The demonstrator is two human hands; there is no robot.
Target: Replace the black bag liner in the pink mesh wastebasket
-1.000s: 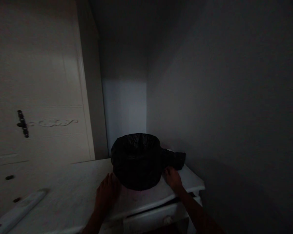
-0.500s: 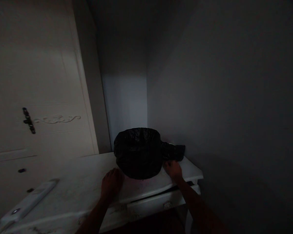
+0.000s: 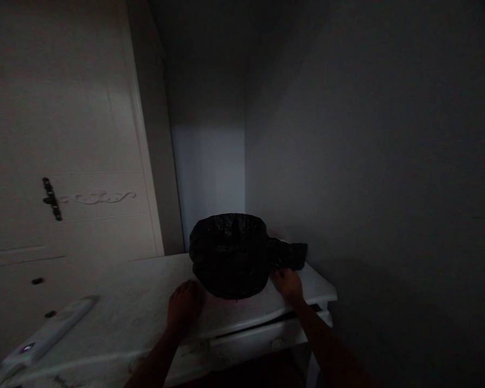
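Note:
A black plastic bag [image 3: 229,258] is fitted over a round, bin-like form with its open mouth upward. Its gathered end [image 3: 286,254] sticks out to the right. My left hand [image 3: 186,302] rests on the white tabletop at the lower left of the bag, its fingers curled in and nothing seen in them. On the other side, my right hand [image 3: 288,284] lies on the tabletop just below the gathered end, fingers curled and close against the black plastic. I see no plastic gripped in it, though darkness hides the fingertips.
The white dresser [image 3: 141,291] has a front drawer [image 3: 262,338] slightly ajar. A long white device [image 3: 50,331] lies at its left end. A white wardrobe [image 3: 97,134] with a dark handle [image 3: 52,199] stands at left. Grey wall [image 3: 367,188] borders the right side. The room is dim.
The view has shifted very slightly. Both hands and the black bag keep their places on the dresser.

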